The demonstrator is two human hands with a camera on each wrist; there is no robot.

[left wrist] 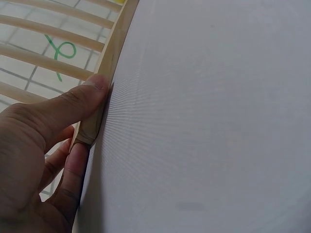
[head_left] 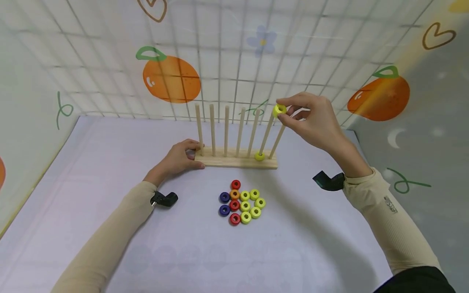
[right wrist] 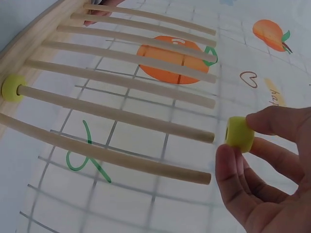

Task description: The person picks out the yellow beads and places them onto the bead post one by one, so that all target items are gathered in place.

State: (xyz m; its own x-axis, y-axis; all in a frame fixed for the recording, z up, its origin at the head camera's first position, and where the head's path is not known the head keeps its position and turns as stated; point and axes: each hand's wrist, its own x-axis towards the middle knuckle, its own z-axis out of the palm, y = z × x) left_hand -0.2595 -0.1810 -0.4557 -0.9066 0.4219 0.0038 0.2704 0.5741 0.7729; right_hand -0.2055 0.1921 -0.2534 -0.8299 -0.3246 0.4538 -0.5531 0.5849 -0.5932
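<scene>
My right hand (head_left: 318,119) pinches a yellow ring-shaped bead (right wrist: 239,134) between thumb and fingers. In the right wrist view the bead is just off the tip of the second peg (right wrist: 146,122) from the rack's right end. Another yellow bead (head_left: 259,156) sits at the foot of that same peg. The wooden peg rack (head_left: 234,162) stands upright on the table with several thin pegs in a row. At its left end my left hand (head_left: 179,156) grips the base, thumb (left wrist: 82,99) on the front face and fingers round the end.
Several loose beads lie in front of the rack: yellow beads (head_left: 245,206) on the right, red beads (head_left: 235,219) and an orange bead (head_left: 234,194) in the middle, two blue beads (head_left: 224,210) on the left. A patterned curtain (head_left: 234,61) with a grid hangs behind.
</scene>
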